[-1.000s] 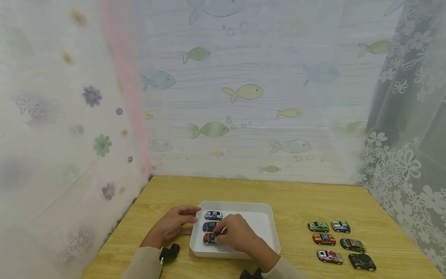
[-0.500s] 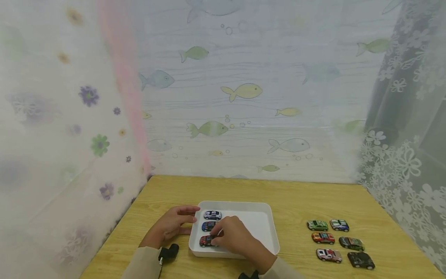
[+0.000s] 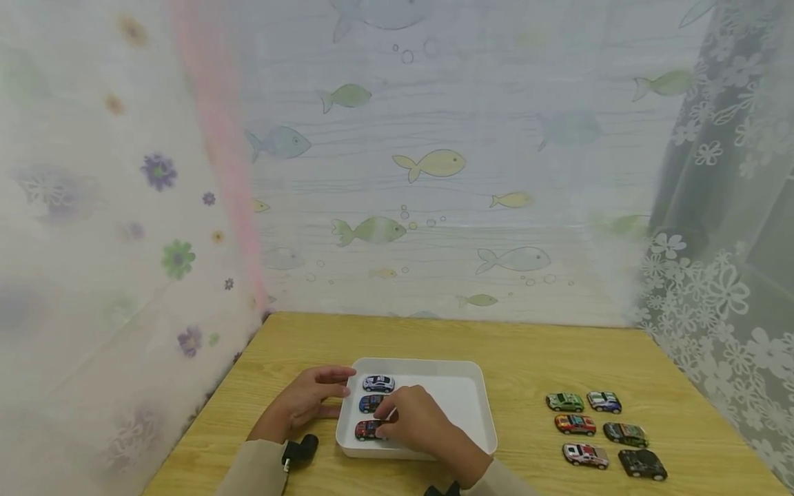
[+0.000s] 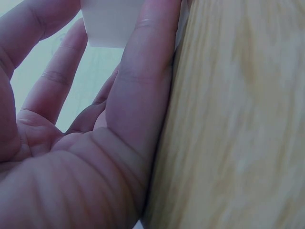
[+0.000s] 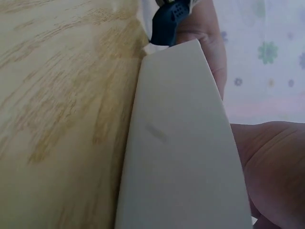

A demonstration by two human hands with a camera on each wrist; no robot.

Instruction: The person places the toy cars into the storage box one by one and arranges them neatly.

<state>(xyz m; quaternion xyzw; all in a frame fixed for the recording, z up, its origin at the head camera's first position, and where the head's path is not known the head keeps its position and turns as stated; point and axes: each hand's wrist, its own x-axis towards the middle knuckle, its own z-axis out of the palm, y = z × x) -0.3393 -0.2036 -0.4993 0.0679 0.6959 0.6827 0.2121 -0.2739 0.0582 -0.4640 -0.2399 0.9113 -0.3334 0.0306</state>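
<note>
Right hand (image 3: 417, 418) over the white tray (image 3: 457, 413), thumb and finger pinching the right end of a red toy car (image 3: 365, 430), its left end free near the tray's left wall, blue car (image 3: 369, 403) and white car (image 3: 378, 383) farther along that wall, left hand (image 3: 308, 397), fingers spread, outside it
</note>
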